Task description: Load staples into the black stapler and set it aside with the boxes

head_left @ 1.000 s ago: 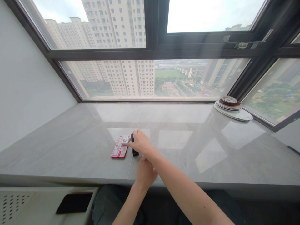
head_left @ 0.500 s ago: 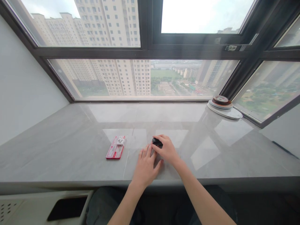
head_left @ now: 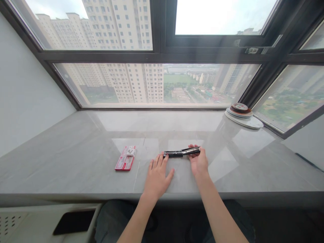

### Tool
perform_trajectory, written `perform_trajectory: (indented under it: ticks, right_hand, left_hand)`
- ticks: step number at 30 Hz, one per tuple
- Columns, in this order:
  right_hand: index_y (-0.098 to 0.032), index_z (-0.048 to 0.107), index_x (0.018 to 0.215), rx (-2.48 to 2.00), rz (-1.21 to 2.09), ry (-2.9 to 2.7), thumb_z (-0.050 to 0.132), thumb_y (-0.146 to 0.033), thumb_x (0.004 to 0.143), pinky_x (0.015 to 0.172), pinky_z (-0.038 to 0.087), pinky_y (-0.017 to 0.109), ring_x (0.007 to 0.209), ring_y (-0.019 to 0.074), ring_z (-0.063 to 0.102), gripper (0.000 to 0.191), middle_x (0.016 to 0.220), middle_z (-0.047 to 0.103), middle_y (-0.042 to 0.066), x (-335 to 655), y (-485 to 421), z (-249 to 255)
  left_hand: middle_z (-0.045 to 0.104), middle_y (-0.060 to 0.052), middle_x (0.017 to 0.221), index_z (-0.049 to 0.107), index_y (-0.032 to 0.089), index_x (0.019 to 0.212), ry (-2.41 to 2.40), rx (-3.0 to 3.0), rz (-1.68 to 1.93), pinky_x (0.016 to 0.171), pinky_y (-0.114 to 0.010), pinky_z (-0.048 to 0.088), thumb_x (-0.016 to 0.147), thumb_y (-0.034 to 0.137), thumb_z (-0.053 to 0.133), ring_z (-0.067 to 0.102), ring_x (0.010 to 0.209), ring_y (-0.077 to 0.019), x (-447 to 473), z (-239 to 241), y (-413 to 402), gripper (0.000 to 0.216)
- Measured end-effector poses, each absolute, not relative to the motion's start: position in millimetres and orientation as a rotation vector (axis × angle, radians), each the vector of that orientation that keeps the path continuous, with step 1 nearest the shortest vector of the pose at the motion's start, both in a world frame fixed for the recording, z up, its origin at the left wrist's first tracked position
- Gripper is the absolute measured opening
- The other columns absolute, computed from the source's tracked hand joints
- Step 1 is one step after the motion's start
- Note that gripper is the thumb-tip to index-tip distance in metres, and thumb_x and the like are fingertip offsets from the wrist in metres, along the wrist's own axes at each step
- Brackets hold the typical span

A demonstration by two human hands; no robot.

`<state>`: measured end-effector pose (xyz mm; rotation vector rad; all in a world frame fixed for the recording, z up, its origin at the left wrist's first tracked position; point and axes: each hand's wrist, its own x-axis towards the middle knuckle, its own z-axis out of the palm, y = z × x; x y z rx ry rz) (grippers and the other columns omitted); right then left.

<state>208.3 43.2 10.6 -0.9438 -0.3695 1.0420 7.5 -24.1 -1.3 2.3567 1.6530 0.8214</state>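
A black stapler (head_left: 173, 154) lies unfolded on the grey stone sill, its top arm swung over to the right and its shiny metal channel facing up. My right hand (head_left: 199, 163) is closed around that right-hand arm, which is slightly raised. At the stapler's left end, my left hand (head_left: 157, 175) lies flat with fingers spread, its index fingertip touching the end of the base. Left of my hands are red-and-white flat boxes (head_left: 124, 163) with a smaller white box (head_left: 131, 151) on top; their print is too small to read.
A stack of plates or round mats (head_left: 244, 120) stands in the far right corner by the window frame. The sill's front edge (head_left: 177, 193) runs before my knees. A white perforated surface with a dark opening (head_left: 73, 222) is at lower left.
The stapler has been opened out flat. My right hand has moved right and turned, carrying the top arm over; my left hand has stayed nearly in place.
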Motion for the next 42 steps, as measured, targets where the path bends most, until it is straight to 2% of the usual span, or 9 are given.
perform_trajectory:
  ticks: [6, 9, 12, 16, 22, 27, 34, 39, 42]
  right_hand:
    - [-0.027, 0.057, 0.112, -0.835, 1.211, -0.363, 0.057, -0.044, 0.093, 0.103, 0.058, 0.041, 0.118, 0.0188, 0.067, 0.025, 0.123, 0.068, 0.005, 244, 2, -3]
    - [-0.028, 0.054, 0.126, -0.899, 1.115, -0.428, 0.062, -0.04, 0.092, 0.104, 0.057, 0.042, 0.121, 0.0205, 0.065, 0.037, 0.124, 0.067, 0.005, 248, -28, -5]
    - [-0.028, 0.054, 0.133, -1.056, 1.009, -0.585, 0.068, -0.038, 0.088, 0.09, 0.062, 0.038, 0.111, 0.0223, 0.069, 0.048, 0.114, 0.068, 0.004, 244, -47, -5]
    - [-0.022, 0.062, 0.124, -1.354, 1.035, -0.993, 0.063, -0.046, 0.09, 0.049, 0.051, 0.024, 0.064, 0.0156, 0.066, 0.042, 0.087, 0.069, 0.002, 230, -50, -2]
    - [-0.02, 0.066, 0.105, -1.46, 1.395, -1.49, 0.051, -0.051, 0.096, 0.04, 0.032, 0.021, 0.036, 0.0084, 0.046, 0.036, 0.065, 0.069, -0.002, 212, -32, 19]
    - [-0.018, 0.064, 0.087, -1.451, 1.549, -1.516, 0.055, -0.055, 0.093, 0.039, 0.022, 0.021, 0.036, 0.0074, 0.035, 0.039, 0.051, 0.056, -0.005, 220, -12, 24]
    - [-0.018, 0.065, 0.079, -1.711, 1.326, -1.649, 0.059, -0.058, 0.09, 0.044, 0.025, 0.024, 0.041, 0.0099, 0.039, 0.042, 0.049, 0.055, -0.003, 259, -3, 19]
    - [-0.022, 0.068, 0.088, -1.805, 0.728, -1.808, 0.066, -0.049, 0.086, 0.052, 0.029, 0.025, 0.054, 0.0147, 0.052, 0.027, 0.057, 0.059, -0.003, 258, -8, 39]
    - [-0.026, 0.074, 0.084, -1.608, 0.622, -2.063, 0.066, -0.04, 0.087, 0.056, 0.029, 0.026, 0.059, 0.0151, 0.055, 0.016, 0.063, 0.064, -0.002, 237, -4, 54]
  left_hand:
    - [0.038, -0.011, 0.161, 0.038, 0.022, 0.15, 1.876, 2.196, 1.066, 0.126, -0.053, 0.022, 0.103, 0.033, 0.048, 0.023, 0.155, -0.0263, -15, 9, -28, 0.049]
    - [0.026, -0.017, 0.165, 0.04, 0.016, 0.15, 2.321, 2.013, 1.136, 0.125, -0.062, 0.015, 0.101, 0.032, 0.051, 0.013, 0.156, -0.0352, -48, 15, -34, 0.053]
    - [0.018, -0.022, 0.165, 0.049, 0.013, 0.144, 2.555, 1.919, 1.019, 0.119, -0.071, 0.016, 0.098, 0.035, 0.057, 0.011, 0.154, -0.0439, -74, 12, -43, 0.052]
    - [0.036, -0.014, 0.158, 0.061, 0.026, 0.135, 2.356, 2.08, 0.943, 0.116, -0.065, 0.029, 0.099, 0.035, 0.059, 0.03, 0.146, -0.0397, -68, 6, -52, 0.037]
    - [0.069, -0.003, 0.12, 0.066, 0.035, 0.128, 1.506, 2.268, 0.88, 0.102, -0.044, 0.047, 0.095, 0.023, 0.064, 0.058, 0.113, -0.0265, -13, 17, -35, 0.035]
    - [0.07, -0.001, 0.121, 0.059, 0.035, 0.138, 1.299, 2.207, 0.891, 0.106, -0.043, 0.045, 0.086, 0.024, 0.076, 0.059, 0.115, -0.0256, 8, 22, -17, 0.056]
    - [0.069, -0.002, 0.122, 0.059, 0.032, 0.136, 1.341, 2.15, 0.907, 0.103, -0.042, 0.046, 0.089, 0.025, 0.072, 0.059, 0.112, -0.0253, -5, 20, -19, 0.049]
    - [0.069, -0.001, 0.123, 0.054, 0.033, 0.142, 1.341, 2.16, 0.916, 0.105, -0.042, 0.045, 0.089, 0.025, 0.073, 0.058, 0.114, -0.0248, -5, 19, -20, 0.057]
    - [0.069, -0.002, 0.124, 0.056, 0.032, 0.141, 1.338, 2.167, 0.91, 0.105, -0.043, 0.045, 0.089, 0.026, 0.073, 0.058, 0.115, -0.0255, -4, 19, -19, 0.055]
